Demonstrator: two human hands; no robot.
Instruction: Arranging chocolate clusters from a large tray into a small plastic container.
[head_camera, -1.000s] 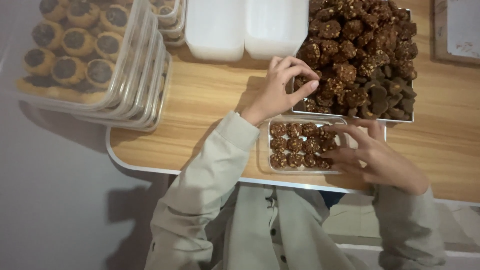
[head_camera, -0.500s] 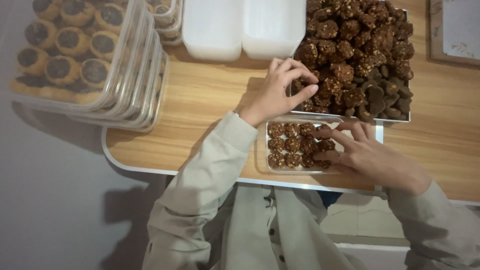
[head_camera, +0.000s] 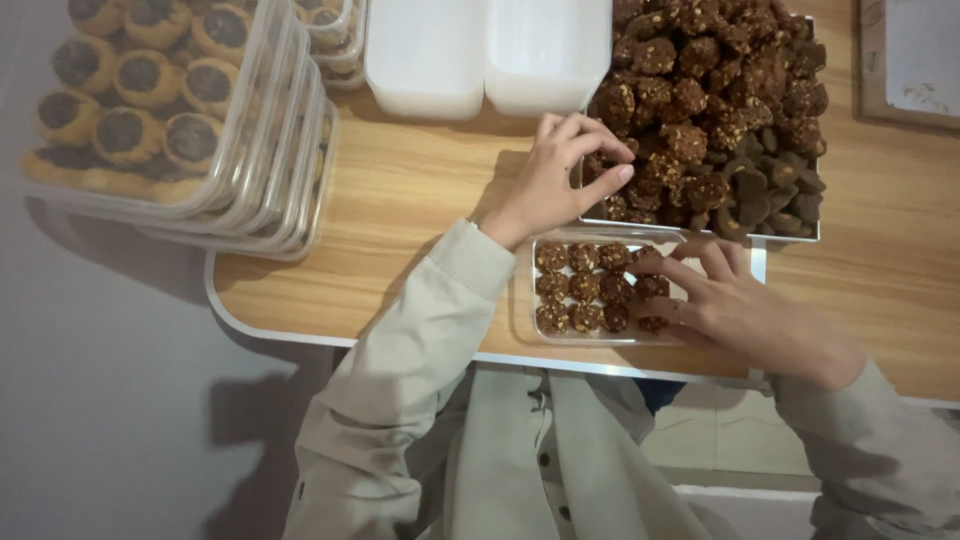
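A big tray (head_camera: 600, 222) heaped with dark brown cookies (head_camera: 720, 90) sits at the back right of the wooden table. My left hand (head_camera: 560, 180) reaches into its near left corner, with the fingers and thumb curled around one cookie (head_camera: 622, 165) at the edge of the heap. In front of the tray lies a small clear plastic container (head_camera: 540, 335) holding neat rows of the same cookies (head_camera: 585, 290). My right hand (head_camera: 740, 310) rests on the container's right end, fingers spread, with the fingertips touching the cookies there.
At the left stands a stack of clear lidded boxes (head_camera: 290, 170) filled with round tarts that have dark centres. Two white plastic tubs (head_camera: 480, 60) stand at the back. The table's white front edge (head_camera: 300, 330) runs just before my body.
Both hands stay almost where they were. My right hand's fingers have crept a little left over the container, and my left hand's fingers have closed tighter at the heap.
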